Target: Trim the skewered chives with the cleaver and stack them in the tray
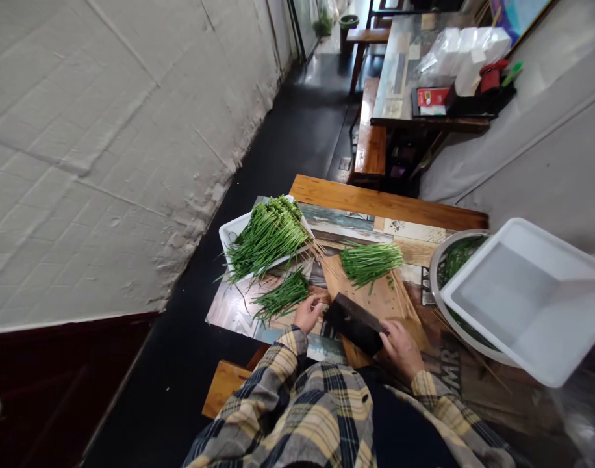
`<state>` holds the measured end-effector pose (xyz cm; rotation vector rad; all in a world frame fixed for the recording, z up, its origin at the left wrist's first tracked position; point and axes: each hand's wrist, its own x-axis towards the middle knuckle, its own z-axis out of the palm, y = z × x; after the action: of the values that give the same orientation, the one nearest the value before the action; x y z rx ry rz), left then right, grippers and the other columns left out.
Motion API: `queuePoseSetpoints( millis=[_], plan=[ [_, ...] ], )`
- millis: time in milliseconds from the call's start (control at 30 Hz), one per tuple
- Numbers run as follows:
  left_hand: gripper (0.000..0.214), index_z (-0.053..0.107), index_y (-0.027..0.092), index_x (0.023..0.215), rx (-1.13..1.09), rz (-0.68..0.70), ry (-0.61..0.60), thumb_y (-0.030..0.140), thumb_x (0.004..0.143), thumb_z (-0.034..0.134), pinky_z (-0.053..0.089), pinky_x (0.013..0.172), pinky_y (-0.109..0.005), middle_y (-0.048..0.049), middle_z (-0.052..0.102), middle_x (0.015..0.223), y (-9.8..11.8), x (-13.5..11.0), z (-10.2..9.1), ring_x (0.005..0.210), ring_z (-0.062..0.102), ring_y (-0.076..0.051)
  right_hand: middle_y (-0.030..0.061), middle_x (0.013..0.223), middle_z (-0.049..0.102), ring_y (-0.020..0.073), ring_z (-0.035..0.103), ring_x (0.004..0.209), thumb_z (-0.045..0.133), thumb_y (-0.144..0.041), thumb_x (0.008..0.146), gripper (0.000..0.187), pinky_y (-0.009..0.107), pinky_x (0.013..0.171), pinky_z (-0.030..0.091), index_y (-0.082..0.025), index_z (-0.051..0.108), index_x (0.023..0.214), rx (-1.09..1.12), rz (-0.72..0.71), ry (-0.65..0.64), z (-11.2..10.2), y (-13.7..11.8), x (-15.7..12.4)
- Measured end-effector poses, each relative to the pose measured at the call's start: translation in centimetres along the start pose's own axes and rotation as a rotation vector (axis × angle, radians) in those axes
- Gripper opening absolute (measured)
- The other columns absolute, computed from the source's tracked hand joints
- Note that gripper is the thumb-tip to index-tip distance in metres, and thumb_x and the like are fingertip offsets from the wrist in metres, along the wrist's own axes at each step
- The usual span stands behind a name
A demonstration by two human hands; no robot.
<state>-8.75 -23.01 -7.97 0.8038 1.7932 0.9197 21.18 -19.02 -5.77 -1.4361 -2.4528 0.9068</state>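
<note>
My right hand (402,349) is closed around the handle end of a dark, broad-bladed cleaver (356,323). The blade lies over the lower left of a wooden cutting board (375,304). My left hand (309,314) is beside the blade's left end, fingers loosely bent and apart, with no object visible in them. Just beyond it, a small bunch of garlic chives (284,294) lies on the table. On the board's far part is a bundle of cut chives (370,263), with thin bamboo skewers (408,302) along its right side.
At the far left, a white tray (233,227) holds heaped chives (271,234) with skewer ends sticking out. To the right, an empty white bin (526,292) rests tilted over a metal bowl (438,260) of greens. A wooden bench (385,203) runs along the table's far edge.
</note>
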Motion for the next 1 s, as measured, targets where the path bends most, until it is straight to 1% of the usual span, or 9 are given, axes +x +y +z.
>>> queuePoseSetpoints(
  millis=[133,233,333,467,633,767,900,1000],
  plan=[
    [0.03,0.061,0.015,0.098,-0.004,-0.01,0.02,0.034,0.076,0.055,0.054,0.068,-0.03,-0.0048,0.066,0.083,-0.2,-0.4,-1.9,0.073,0.063,-0.015,0.0103,0.106,0.059,0.0222,0.057,0.099,0.038,-0.029,0.089,0.032,0.04,0.088,0.048,-0.02,0.051,0.117,0.005,-0.026,-0.056,0.6,-0.5,-0.9],
    [0.03,0.061,0.015,0.095,0.004,-0.013,0.051,0.035,0.074,0.056,0.054,0.07,-0.031,-0.0056,0.067,0.085,-0.1,-0.7,-3.5,0.074,0.064,-0.016,0.0104,0.106,0.059,0.0226,0.057,0.099,0.039,-0.028,0.088,0.033,0.04,0.088,0.048,-0.02,0.052,0.118,-0.017,-0.038,-0.069,0.7,0.1,-1.9],
    [0.031,0.061,0.015,0.095,-0.021,-0.043,0.065,0.036,0.073,0.057,0.054,0.068,-0.031,-0.0052,0.067,0.082,0.2,-0.9,-4.5,0.072,0.065,-0.017,0.0103,0.106,0.059,0.0224,0.058,0.097,0.042,-0.028,0.087,0.033,0.038,0.085,0.049,-0.02,0.053,0.117,-0.034,-0.023,-0.09,0.8,0.6,-3.1],
    [0.029,0.062,0.016,0.092,-0.039,-0.049,0.074,0.037,0.072,0.059,0.054,0.068,-0.031,-0.0036,0.068,0.077,0.6,-1.1,-4.7,0.07,0.066,-0.017,0.0103,0.106,0.06,0.0223,0.059,0.096,0.044,-0.03,0.086,0.034,0.037,0.082,0.05,-0.02,0.053,0.118,-0.038,0.002,-0.092,1.3,0.5,-4.2],
    [0.034,0.061,0.015,0.094,-0.04,-0.029,0.033,0.039,0.07,0.06,0.054,0.066,-0.031,-0.0046,0.068,0.08,1.6,-1.1,-4.0,0.072,0.066,-0.018,0.0098,0.105,0.06,0.0221,0.06,0.093,0.044,-0.028,0.086,0.034,0.036,0.079,0.05,-0.02,0.052,0.118,-0.033,0.017,-0.064,1.6,-0.2,-4.4],
    [0.036,0.061,0.014,0.094,-0.031,-0.029,0.02,0.041,0.069,0.06,0.053,0.066,-0.031,-0.0056,0.069,0.081,2.2,-1.1,-3.8,0.071,0.066,-0.018,0.0093,0.103,0.06,0.0213,0.059,0.092,0.044,-0.027,0.086,0.032,0.035,0.079,0.048,-0.02,0.051,0.116,-0.021,0.014,-0.039,1.6,-0.1,-4.7],
    [0.036,0.061,0.015,0.093,-0.023,-0.04,0.068,0.04,0.068,0.061,0.054,0.067,-0.031,-0.0058,0.069,0.081,1.8,-1.2,-4.7,0.069,0.066,-0.017,0.0083,0.095,0.059,0.0213,0.058,0.088,0.045,-0.031,0.086,0.025,0.034,0.077,0.046,-0.019,0.053,0.107,-0.032,0.01,-0.054,1.6,0.6,-5.4],
    [0.035,0.061,0.015,0.096,0.004,-0.058,0.168,0.038,0.07,0.059,0.054,0.068,-0.031,-0.0062,0.07,0.08,1.0,-1.5,-6.3,0.07,0.067,-0.017,0.0074,0.092,0.059,0.0214,0.057,0.086,0.048,-0.033,0.085,0.023,0.033,0.075,0.045,-0.019,0.054,0.102,-0.041,-0.01,-0.096,1.6,0.9,-5.9]
  ],
)
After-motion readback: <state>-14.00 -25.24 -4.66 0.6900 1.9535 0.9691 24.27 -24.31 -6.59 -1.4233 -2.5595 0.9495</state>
